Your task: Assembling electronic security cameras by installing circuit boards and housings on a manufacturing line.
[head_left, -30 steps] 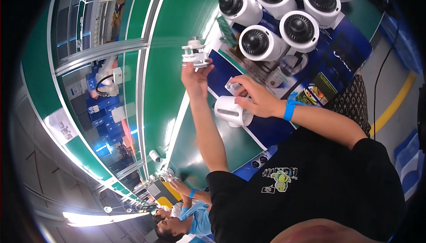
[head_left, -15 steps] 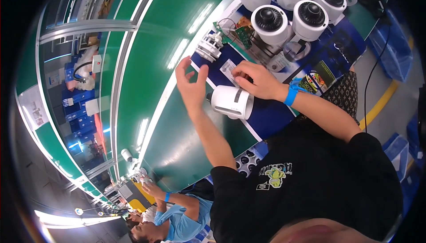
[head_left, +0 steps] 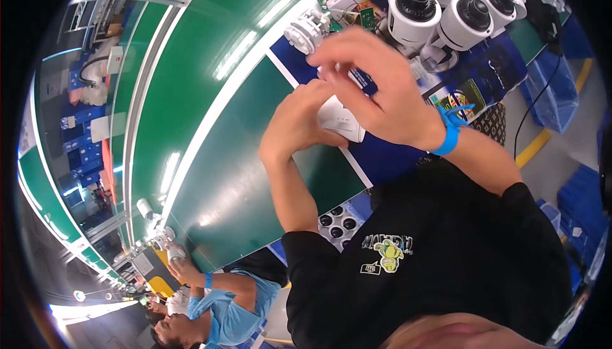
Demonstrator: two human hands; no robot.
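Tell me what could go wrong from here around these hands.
The white housing could slip, since the left hand curls around its side while the right hand is over it. The right hand's knuckles might knock the white assembly close by. A stray bump could also send the closely grouped dome cameras into each other.

The left hand (head_left: 296,123) holds a white case (head_left: 336,118), the right hand (head_left: 389,91) curls across it, and white cameras (head_left: 413,16) stand nearby.
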